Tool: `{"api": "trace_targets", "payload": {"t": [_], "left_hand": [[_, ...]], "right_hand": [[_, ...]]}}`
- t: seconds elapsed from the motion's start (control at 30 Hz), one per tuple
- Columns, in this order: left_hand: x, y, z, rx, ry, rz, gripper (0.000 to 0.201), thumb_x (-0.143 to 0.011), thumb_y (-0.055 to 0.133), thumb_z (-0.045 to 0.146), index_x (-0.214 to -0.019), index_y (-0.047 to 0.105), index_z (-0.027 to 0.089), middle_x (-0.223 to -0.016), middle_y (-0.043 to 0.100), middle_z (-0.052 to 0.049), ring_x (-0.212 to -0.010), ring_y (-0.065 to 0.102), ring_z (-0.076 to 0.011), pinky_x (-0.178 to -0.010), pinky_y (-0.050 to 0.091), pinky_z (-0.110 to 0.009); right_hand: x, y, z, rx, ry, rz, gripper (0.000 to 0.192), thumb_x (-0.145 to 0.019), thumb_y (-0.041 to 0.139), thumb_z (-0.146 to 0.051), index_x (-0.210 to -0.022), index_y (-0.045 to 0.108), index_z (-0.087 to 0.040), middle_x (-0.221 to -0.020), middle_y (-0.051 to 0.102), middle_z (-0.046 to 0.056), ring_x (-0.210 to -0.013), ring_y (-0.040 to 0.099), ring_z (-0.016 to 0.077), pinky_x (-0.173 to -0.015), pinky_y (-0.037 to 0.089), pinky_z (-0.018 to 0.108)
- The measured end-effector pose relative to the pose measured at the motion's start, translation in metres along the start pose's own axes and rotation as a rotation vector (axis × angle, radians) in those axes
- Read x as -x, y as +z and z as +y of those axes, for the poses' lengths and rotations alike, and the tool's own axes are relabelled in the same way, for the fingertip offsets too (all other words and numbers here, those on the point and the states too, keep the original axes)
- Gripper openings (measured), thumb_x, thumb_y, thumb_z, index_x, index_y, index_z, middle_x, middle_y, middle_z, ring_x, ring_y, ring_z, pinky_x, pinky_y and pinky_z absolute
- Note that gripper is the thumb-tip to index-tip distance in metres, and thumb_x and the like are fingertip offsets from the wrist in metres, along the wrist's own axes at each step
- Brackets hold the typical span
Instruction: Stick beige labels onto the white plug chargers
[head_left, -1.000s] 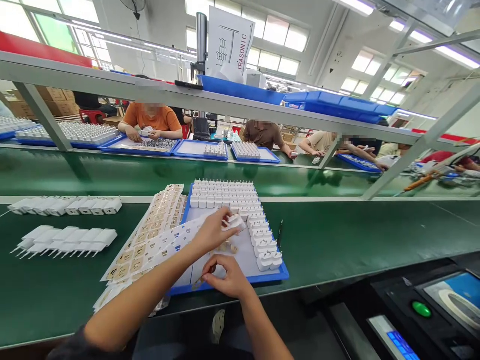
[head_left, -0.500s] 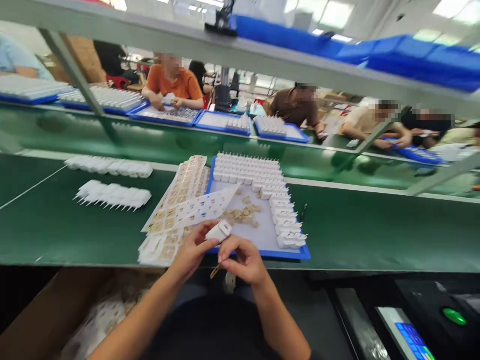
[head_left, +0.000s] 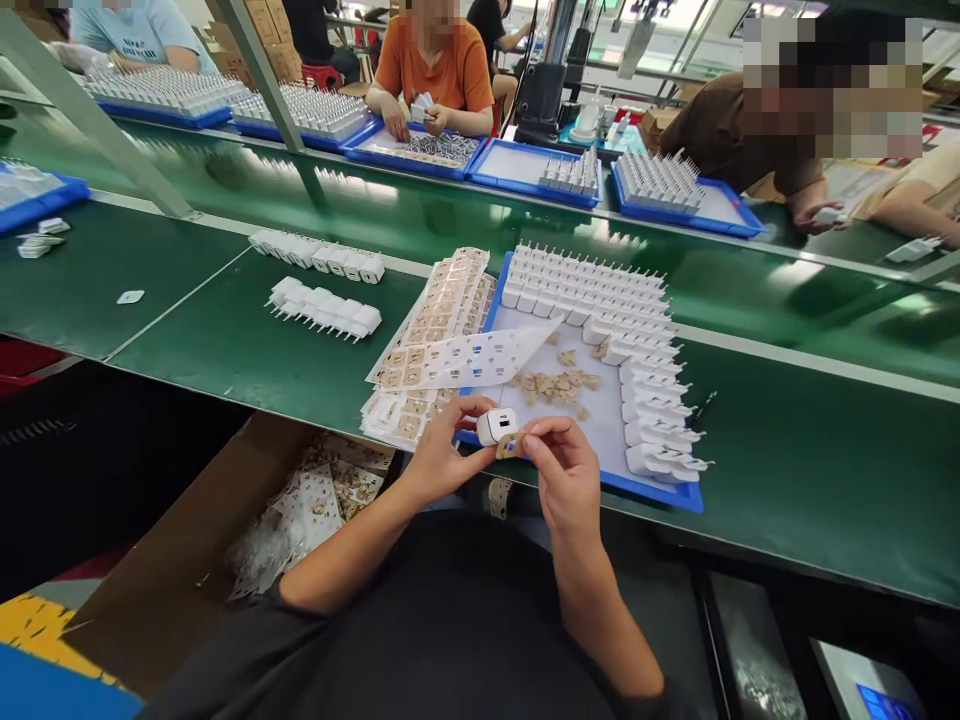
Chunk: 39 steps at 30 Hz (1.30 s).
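White charger (head_left: 497, 425) sits in left hand (head_left: 442, 460) grip, right hand (head_left: 564, 470) touching.

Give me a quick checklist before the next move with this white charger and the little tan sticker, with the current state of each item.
1. Left hand grips the white charger: ok, fingers wrap its near end.
2. Right hand pinches the tan sticker: ok, it sits at the fingertips, right against the charger.
3. Sticker squared to the charger face: cannot tell, too small and partly hidden.
4. Loose stickers within reach on the blue tray: ok.
5. Label sheets clear of the hands: ok, they lie beyond them.
6. Charger rows in the tray standing orderly: ok.
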<state>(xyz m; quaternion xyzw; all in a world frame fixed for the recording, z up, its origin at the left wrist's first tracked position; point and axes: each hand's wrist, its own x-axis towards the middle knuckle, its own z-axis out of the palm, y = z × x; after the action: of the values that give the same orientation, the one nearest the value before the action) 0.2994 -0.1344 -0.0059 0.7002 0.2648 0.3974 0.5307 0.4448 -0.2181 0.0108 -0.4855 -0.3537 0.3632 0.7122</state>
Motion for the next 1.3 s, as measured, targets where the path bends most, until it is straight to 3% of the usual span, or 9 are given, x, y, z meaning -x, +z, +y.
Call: {"api": "trace_targets", "payload": {"t": [0.07, 0.3, 0.43, 0.53, 0.7, 0.87, 1.07, 1.3], "left_hand": [[0.002, 0.002, 0.001, -0.024, 0.033, 0.003, 0.037, -0.082, 0.077, 0.022, -0.111, 0.056, 0.023, -0.119, 0.068, -0.007, -0.108, 0.066, -0.0181, -0.086, 0.055, -0.028], [0.004, 0.002, 0.003, 0.029, -0.004, -0.084, 0.037, -0.086, 0.073, 0.023, -0.117, 0.053, 0.021, -0.129, 0.068, -0.012, -0.116, 0.068, -0.0216, -0.096, 0.056, -0.034], [0.001, 0.000, 0.003, -0.104, 0.026, -0.067, 0.044, -0.087, 0.072, 0.023, -0.128, 0.057, 0.021, -0.126, 0.069, -0.012, -0.115, 0.068, -0.0234, -0.100, 0.054, -0.036], [0.000, -0.003, 0.004, -0.269, 0.116, -0.045, 0.049, -0.087, 0.073, 0.028, -0.133, 0.060, 0.021, -0.127, 0.067, -0.013, -0.117, 0.065, -0.0259, -0.101, 0.054, -0.038], [0.002, -0.008, 0.008, -0.293, 0.153, -0.170, 0.054, -0.092, 0.067, 0.031, -0.144, 0.054, 0.023, -0.138, 0.063, -0.012, -0.125, 0.061, -0.0266, -0.103, 0.053, -0.038], [0.003, -0.010, 0.005, -0.267, 0.151, -0.086, 0.041, -0.092, 0.069, 0.033, -0.132, 0.065, 0.023, -0.120, 0.073, -0.009, -0.102, 0.068, -0.0217, -0.089, 0.057, -0.034], [0.004, -0.008, 0.006, -0.276, 0.213, -0.039, 0.041, -0.088, 0.076, 0.033, -0.127, 0.067, 0.024, -0.115, 0.073, -0.009, -0.099, 0.068, -0.0209, -0.088, 0.056, -0.033], [0.003, -0.007, 0.008, -0.288, 0.221, -0.022, 0.039, -0.087, 0.076, 0.034, -0.125, 0.068, 0.024, -0.113, 0.073, -0.008, -0.100, 0.067, -0.0209, -0.088, 0.056, -0.034]], "right_hand": [[-0.003, 0.003, -0.001, -0.020, 0.044, 0.058, 0.012, -0.082, 0.078, -0.030, -0.086, 0.068, -0.023, -0.081, 0.066, -0.001, -0.073, 0.061, 0.0127, -0.067, 0.053, 0.025], [-0.007, 0.005, -0.004, -0.013, 0.116, 0.069, 0.016, -0.079, 0.077, -0.032, -0.083, 0.064, -0.022, -0.080, 0.063, -0.001, -0.067, 0.057, 0.0118, -0.060, 0.051, 0.024], [-0.001, 0.004, -0.006, -0.023, 0.136, -0.022, 0.015, -0.081, 0.076, -0.031, -0.083, 0.065, -0.022, -0.078, 0.063, -0.001, -0.063, 0.055, 0.0107, -0.057, 0.048, 0.024], [0.002, 0.004, -0.007, 0.015, 0.124, -0.073, 0.014, -0.082, 0.076, -0.031, -0.083, 0.066, -0.022, -0.079, 0.064, -0.001, -0.067, 0.058, 0.0122, -0.062, 0.052, 0.025], [-0.002, 0.001, -0.004, 0.069, 0.075, 0.005, 0.013, -0.082, 0.075, -0.031, -0.083, 0.066, -0.023, -0.083, 0.065, 0.000, -0.079, 0.063, 0.0154, -0.073, 0.055, 0.028], [-0.002, -0.002, -0.004, 0.111, 0.014, 0.050, 0.010, -0.085, 0.073, -0.029, -0.085, 0.066, -0.023, -0.084, 0.065, 0.000, -0.080, 0.062, 0.0154, -0.074, 0.053, 0.029], [0.000, 0.001, -0.006, 0.173, -0.030, 0.061, 0.006, -0.088, 0.072, -0.027, -0.087, 0.066, -0.024, -0.089, 0.066, 0.001, -0.090, 0.064, 0.0172, -0.085, 0.052, 0.032], [0.000, 0.002, -0.008, 0.174, -0.037, 0.059, 0.006, -0.088, 0.072, -0.027, -0.087, 0.066, -0.024, -0.089, 0.066, 0.001, -0.090, 0.065, 0.0169, -0.084, 0.054, 0.031]]}}
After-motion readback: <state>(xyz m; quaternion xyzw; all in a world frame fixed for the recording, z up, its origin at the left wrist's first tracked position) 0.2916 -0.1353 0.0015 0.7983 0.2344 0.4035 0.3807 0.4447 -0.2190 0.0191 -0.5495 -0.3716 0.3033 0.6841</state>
